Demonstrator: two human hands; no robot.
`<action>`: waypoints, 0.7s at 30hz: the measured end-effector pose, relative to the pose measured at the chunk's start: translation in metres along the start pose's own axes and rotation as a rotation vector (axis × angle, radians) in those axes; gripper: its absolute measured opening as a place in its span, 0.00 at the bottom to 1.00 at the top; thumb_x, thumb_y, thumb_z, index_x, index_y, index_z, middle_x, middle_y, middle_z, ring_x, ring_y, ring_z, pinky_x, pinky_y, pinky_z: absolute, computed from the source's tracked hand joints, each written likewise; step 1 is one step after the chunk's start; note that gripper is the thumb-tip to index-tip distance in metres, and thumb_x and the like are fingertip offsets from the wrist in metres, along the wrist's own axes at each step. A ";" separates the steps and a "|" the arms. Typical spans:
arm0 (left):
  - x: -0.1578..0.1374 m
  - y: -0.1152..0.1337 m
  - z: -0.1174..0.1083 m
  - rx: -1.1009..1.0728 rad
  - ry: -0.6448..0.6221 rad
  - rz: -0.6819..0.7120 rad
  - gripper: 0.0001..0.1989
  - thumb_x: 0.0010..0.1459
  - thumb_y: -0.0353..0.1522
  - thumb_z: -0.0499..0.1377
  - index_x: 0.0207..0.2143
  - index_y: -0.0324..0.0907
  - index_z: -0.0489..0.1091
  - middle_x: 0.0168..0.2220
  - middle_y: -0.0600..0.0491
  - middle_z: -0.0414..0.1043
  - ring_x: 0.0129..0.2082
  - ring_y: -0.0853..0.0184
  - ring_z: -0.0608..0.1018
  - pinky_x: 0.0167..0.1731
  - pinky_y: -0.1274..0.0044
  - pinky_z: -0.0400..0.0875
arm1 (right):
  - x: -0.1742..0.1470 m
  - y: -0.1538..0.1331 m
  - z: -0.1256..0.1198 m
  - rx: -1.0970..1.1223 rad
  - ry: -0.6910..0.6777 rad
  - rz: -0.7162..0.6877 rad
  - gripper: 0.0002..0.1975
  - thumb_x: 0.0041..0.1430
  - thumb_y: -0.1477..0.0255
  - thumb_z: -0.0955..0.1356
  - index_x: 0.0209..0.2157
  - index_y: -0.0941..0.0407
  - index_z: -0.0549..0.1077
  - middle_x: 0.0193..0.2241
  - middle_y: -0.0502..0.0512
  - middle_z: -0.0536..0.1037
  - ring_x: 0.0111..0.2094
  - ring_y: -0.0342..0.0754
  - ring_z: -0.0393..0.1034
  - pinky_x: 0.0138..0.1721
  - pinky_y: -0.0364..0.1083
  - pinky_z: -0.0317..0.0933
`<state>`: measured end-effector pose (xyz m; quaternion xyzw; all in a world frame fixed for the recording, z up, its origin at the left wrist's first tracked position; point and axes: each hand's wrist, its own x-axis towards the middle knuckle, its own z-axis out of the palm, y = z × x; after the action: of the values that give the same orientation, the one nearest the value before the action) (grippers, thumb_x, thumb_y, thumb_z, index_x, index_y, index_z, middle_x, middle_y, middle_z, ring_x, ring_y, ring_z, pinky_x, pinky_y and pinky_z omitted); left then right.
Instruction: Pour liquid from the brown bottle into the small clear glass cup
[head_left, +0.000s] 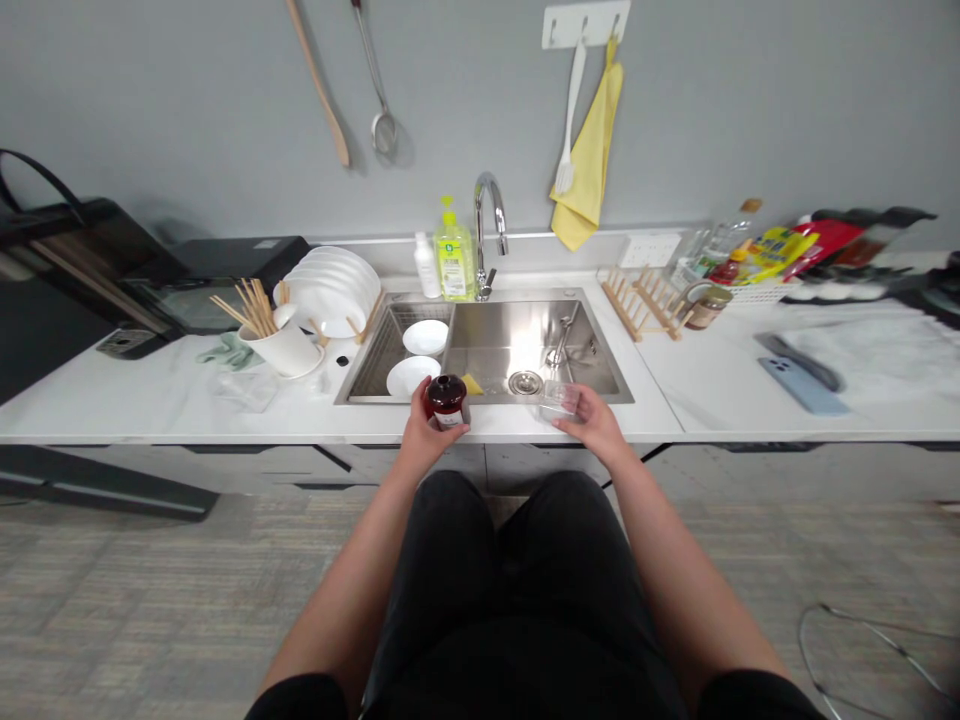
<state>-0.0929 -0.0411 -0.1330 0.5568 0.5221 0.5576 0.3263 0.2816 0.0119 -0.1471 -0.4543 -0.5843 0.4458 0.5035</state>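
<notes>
My left hand [430, 428] is wrapped round a dark red-brown bottle [448, 396] with a pale label, upright at the front edge of the sink. Its top looks uncapped, with a dark round opening. In my right hand [594, 424] is a small clear plastic container [557, 399], gripped by its right side near the sink's front rim. Between and behind the two hands lies the steel sink [495, 345]. A yellow sponge [472, 384] shows just behind the bottle, partly hidden.
White bowls [414, 376] sit in the sink's left rack. Behind stand a faucet [480, 230] and a yellow-green soap bottle [454, 260]. White plates [334, 285] and a chopstick holder [281, 347] are left; a wooden rack [646, 305], jar [709, 307] and phone [802, 386] are right.
</notes>
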 end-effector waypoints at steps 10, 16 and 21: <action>0.021 0.035 0.002 0.107 0.076 -0.071 0.43 0.41 0.40 0.84 0.60 0.44 0.75 0.53 0.44 0.86 0.53 0.48 0.88 0.57 0.56 0.84 | 0.000 -0.009 -0.007 0.013 -0.037 0.061 0.42 0.41 0.53 0.89 0.55 0.46 0.77 0.51 0.56 0.87 0.54 0.64 0.84 0.67 0.70 0.73; 0.078 0.074 -0.005 0.123 -0.015 0.081 0.42 0.42 0.41 0.85 0.58 0.44 0.77 0.50 0.47 0.85 0.51 0.50 0.87 0.56 0.59 0.84 | 0.032 -0.028 -0.021 0.013 -0.132 0.063 0.37 0.45 0.53 0.89 0.54 0.46 0.78 0.50 0.56 0.87 0.52 0.63 0.85 0.62 0.68 0.77; 0.133 0.083 0.012 0.085 -0.132 0.189 0.42 0.43 0.39 0.84 0.59 0.43 0.76 0.53 0.46 0.84 0.53 0.50 0.86 0.58 0.59 0.82 | 0.101 -0.051 -0.019 0.047 -0.258 0.042 0.40 0.44 0.60 0.88 0.57 0.45 0.76 0.53 0.56 0.85 0.51 0.61 0.83 0.57 0.63 0.79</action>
<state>-0.0860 0.0671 -0.0193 0.6522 0.4677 0.5256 0.2821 0.2880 0.1025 -0.0768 -0.3935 -0.6239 0.5244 0.4253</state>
